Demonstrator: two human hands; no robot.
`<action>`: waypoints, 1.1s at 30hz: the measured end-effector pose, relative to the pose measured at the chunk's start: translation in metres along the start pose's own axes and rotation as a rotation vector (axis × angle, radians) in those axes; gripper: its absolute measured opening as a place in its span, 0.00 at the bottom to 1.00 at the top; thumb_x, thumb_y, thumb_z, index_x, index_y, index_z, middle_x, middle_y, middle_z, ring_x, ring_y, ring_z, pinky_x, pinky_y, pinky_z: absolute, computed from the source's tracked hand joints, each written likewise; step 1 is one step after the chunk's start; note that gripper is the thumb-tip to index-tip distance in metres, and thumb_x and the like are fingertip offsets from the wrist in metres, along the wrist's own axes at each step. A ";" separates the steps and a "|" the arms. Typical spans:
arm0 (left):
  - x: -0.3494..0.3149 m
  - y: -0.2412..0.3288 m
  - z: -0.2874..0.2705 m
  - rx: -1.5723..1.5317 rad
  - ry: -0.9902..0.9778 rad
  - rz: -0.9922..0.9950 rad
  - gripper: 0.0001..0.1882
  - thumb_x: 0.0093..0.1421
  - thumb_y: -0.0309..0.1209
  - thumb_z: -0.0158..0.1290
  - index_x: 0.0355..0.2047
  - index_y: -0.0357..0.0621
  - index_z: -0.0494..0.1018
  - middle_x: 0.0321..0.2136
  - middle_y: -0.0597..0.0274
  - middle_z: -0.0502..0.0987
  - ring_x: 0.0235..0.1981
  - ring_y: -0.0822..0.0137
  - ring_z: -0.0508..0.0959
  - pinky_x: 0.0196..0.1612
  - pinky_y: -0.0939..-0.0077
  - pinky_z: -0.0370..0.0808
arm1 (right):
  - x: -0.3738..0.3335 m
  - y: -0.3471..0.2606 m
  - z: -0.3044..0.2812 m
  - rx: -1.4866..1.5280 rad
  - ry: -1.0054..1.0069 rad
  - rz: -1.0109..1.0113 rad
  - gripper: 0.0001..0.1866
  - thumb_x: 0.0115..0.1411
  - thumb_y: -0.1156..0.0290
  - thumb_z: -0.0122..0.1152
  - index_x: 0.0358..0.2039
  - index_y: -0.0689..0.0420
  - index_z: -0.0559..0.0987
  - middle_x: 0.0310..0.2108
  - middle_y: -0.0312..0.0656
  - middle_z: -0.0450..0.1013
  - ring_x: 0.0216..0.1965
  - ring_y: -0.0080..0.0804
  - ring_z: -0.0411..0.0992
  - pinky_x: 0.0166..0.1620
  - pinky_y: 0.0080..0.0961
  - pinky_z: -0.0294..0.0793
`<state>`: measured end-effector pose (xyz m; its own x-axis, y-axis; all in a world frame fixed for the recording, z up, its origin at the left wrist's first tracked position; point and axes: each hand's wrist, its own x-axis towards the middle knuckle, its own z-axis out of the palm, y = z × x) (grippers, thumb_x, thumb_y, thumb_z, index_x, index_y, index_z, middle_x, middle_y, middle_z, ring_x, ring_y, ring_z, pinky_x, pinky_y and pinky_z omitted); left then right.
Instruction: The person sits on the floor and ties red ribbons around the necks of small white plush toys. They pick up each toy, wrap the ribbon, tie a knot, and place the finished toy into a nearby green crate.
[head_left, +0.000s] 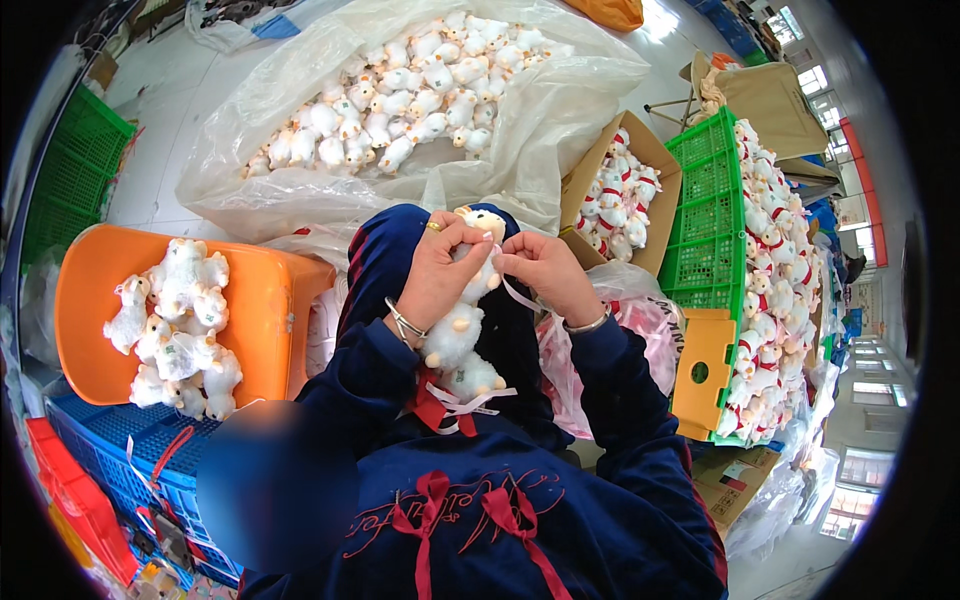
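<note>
On my lap lies a small white plush animal [485, 222] with a cream face, its head between my two hands. My left hand [440, 270] is closed, thumb and fingertips pinched at the toy's neck on a narrow pale ribbon. From the other side my right hand [552, 272] pinches the same pale ribbon [520, 296], whose loose end hangs below the fingers. The fingers partly hide the neck. Nearer to me, more white plush [455, 338] rests on my dark trousers, beside loose red ribbon [430, 405] and white ribbon strips [480, 402].
Ahead, a big clear plastic sheet [235, 150] holds many white plush toys. An orange chair [90, 300] with several toys stands left, above a blue crate [110, 450]. To the right are a cardboard box [655, 165], a green crate [700, 215] and many toys with red ribbons [770, 290].
</note>
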<state>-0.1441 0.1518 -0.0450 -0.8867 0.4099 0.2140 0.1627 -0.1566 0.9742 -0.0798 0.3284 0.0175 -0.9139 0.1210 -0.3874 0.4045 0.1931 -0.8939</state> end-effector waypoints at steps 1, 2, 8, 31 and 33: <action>0.000 -0.001 0.000 0.001 -0.002 0.002 0.06 0.60 0.28 0.64 0.36 0.41 0.81 0.37 0.64 0.70 0.42 0.68 0.72 0.48 0.75 0.71 | 0.001 0.000 -0.003 0.007 -0.026 0.015 0.11 0.63 0.65 0.69 0.34 0.60 0.80 0.27 0.28 0.74 0.26 0.12 0.65 0.29 0.13 0.63; 0.000 -0.001 -0.001 -0.001 -0.003 0.001 0.06 0.60 0.28 0.64 0.36 0.41 0.81 0.37 0.64 0.70 0.42 0.68 0.72 0.48 0.75 0.71 | 0.002 -0.001 -0.004 0.042 -0.061 0.046 0.10 0.63 0.65 0.69 0.34 0.59 0.80 0.27 0.28 0.73 0.26 0.12 0.65 0.29 0.13 0.63; -0.001 -0.001 0.000 -0.016 -0.008 -0.016 0.06 0.59 0.28 0.64 0.36 0.41 0.81 0.37 0.63 0.69 0.42 0.67 0.72 0.47 0.75 0.71 | 0.001 -0.008 -0.009 0.140 -0.143 0.109 0.08 0.63 0.67 0.68 0.34 0.57 0.80 0.27 0.28 0.74 0.26 0.13 0.67 0.31 0.12 0.64; 0.010 0.007 -0.009 0.032 -0.151 -0.044 0.07 0.58 0.28 0.65 0.36 0.41 0.83 0.36 0.62 0.70 0.41 0.67 0.73 0.44 0.75 0.72 | 0.003 -0.019 0.003 -0.124 0.125 -0.273 0.06 0.62 0.76 0.63 0.37 0.65 0.82 0.30 0.39 0.78 0.31 0.24 0.76 0.36 0.21 0.74; 0.018 0.013 -0.018 0.117 -0.305 0.009 0.07 0.58 0.28 0.65 0.36 0.41 0.82 0.35 0.62 0.69 0.38 0.67 0.72 0.43 0.76 0.70 | 0.001 -0.029 0.001 -0.314 0.139 -0.325 0.07 0.61 0.74 0.64 0.35 0.64 0.82 0.29 0.41 0.77 0.30 0.26 0.75 0.35 0.24 0.73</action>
<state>-0.1661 0.1408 -0.0300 -0.7174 0.6619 0.2173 0.2346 -0.0642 0.9700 -0.0923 0.3217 0.0432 -0.9904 0.1305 -0.0459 0.1083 0.5255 -0.8439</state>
